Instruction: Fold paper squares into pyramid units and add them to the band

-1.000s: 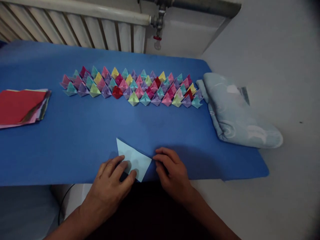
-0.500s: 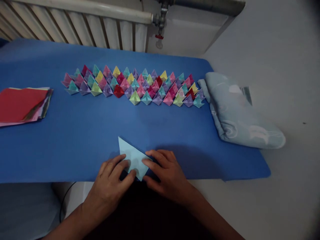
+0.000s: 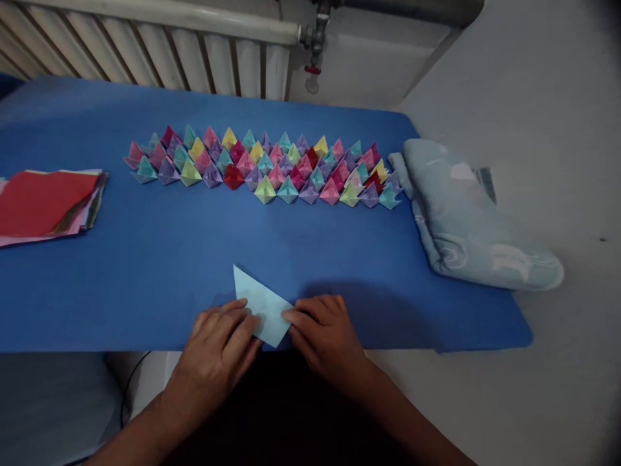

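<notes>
A pale blue sheet of origami paper (image 3: 266, 307), folded to a pointed shape, lies at the near edge of the blue table. My left hand (image 3: 216, 340) grips its lower left side, fingertips on top and the thumb mostly hidden beneath. On the right, my right hand (image 3: 325, 330) pinches the paper's right corner between thumb and fingers. Beyond both hands, several rows of small folded paper boats (image 3: 288, 189) in pink, teal, purple, yellow, green and red stand across the table.
A stack of coloured paper (image 3: 48, 204), red on top, lies at the left. Folded grey-green cloth (image 3: 470, 220) rests at the table's right end by the wall. Behind the blue table (image 3: 174, 265) stand a white radiator (image 3: 189, 55) and a pipe with a red valve handle (image 3: 313, 69).
My right hand's fingers have closed together on the paper's right corner. My left thumb has slid from the paper's top to beneath it. The whole view has shifted slightly.
</notes>
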Demonstrator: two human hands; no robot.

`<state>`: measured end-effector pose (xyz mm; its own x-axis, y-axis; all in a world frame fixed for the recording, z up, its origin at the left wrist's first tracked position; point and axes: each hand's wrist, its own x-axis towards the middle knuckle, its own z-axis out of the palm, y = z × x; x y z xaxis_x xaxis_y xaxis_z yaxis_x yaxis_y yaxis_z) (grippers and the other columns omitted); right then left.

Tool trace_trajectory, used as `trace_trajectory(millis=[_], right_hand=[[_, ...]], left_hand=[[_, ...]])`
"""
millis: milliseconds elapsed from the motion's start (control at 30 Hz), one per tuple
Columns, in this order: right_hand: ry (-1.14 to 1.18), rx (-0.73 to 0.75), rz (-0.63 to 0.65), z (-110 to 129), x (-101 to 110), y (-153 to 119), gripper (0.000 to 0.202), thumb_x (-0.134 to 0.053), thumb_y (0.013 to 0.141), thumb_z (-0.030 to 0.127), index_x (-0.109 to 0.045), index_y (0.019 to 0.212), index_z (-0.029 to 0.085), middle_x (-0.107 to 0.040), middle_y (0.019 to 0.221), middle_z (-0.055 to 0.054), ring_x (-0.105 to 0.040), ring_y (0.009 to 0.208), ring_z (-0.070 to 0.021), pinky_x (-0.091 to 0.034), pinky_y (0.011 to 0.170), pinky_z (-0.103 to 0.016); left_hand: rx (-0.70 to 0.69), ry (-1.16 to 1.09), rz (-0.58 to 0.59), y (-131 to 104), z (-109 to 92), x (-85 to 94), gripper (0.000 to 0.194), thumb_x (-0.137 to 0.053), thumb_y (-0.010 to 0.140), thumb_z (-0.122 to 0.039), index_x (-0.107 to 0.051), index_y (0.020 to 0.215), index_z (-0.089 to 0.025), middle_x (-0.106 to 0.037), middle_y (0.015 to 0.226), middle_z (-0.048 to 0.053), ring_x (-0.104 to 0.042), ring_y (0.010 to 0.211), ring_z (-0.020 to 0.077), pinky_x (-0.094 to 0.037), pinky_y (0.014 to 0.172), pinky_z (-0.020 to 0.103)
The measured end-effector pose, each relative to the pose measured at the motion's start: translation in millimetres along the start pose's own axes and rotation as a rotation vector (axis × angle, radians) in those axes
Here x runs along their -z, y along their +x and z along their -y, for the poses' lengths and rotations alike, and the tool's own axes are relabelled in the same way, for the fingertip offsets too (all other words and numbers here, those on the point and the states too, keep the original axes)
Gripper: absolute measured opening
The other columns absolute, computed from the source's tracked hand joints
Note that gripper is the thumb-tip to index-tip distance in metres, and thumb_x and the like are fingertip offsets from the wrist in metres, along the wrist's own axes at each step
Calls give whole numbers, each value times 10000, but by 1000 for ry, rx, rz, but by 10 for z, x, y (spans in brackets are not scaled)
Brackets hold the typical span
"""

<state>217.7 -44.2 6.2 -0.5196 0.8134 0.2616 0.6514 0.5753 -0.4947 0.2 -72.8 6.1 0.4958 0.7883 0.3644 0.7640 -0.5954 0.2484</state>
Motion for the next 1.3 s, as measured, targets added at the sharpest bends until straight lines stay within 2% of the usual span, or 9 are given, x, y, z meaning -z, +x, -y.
trace_trajectory(millis=[100, 200, 400, 567, 733, 1033, 1300], right_hand=[[23, -14, -32, -10, -4, 0, 157, -496, 946, 182, -648, 984, 189, -653, 918, -46, -529, 820, -190, -331, 734, -350], [48, -40, -44, -6, 7, 8, 145, -505, 944, 187, -650, 933, 188, -647, 920, -48, -534, 824, -186, -339, 744, -345], [70, -130, -73, 7, 9, 21, 142, -507, 943, 199, -625, 869, 174, -629, 1113, -96, -565, 920, -218, -356, 791, -368], [75, -153, -39, -8, 17, 39, 84, -533, 921, 199, -614, 926, 178, -603, 1213, -117, -575, 1005, -245, -374, 817, -386], [82, -183, -35, -9, 25, 61, 128, -490, 938, 183, -605, 883, 193, -623, 1183, -107, -590, 975, -232, -395, 813, -381], [76, -226, -42, -20, 23, 100, 128, -523, 925, 194, -585, 813, 189, -626, 1177, -111, -589, 955, -237, -409, 819, -403], [62, -261, -24, 0, 30, 128, 143, -530, 919, 197, -572, 783, 187, -625, 1171, -116, -590, 960, -240, -411, 843, -421]], left_hand=[[40, 6, 3, 13, 14, -6, 210, -529, 919, -112, -584, 1122, -114, -638, 993, 114, -603, 1066, 282, -454, 838, 405], [52, 2, 7, 15, 31, -13, 185, -488, 941, -104, -599, 1083, -145, -638, 944, 87, -613, 1052, 266, -447, 809, 388], [103, -58, -17, 36, 49, 0, 105, -510, 941, -130, -601, 992, -145, -647, 945, 79, -618, 1031, 242, -441, 836, 378], [148, -79, -28, 43, 62, 0, 70, -522, 939, -148, -592, 936, -153, -626, 888, 60, -606, 1012, 242, -433, 811, 366], [185, -81, -16, 21, 84, -27, 91, -512, 947, -194, -596, 932, -166, -610, 895, 59, -593, 1010, 251, -435, 813, 381], [211, -77, -51, 67, 86, -46, 91, -526, 932, -197, -584, 874, -156, -593, 938, 75, -574, 1006, 258, -456, 855, 414], [269, -92, -36, 95, 56, -31, 132, -503, 942, -230, -573, 844, -175, -610, 966, 69, -578, 1004, 243, -452, 850, 402]])
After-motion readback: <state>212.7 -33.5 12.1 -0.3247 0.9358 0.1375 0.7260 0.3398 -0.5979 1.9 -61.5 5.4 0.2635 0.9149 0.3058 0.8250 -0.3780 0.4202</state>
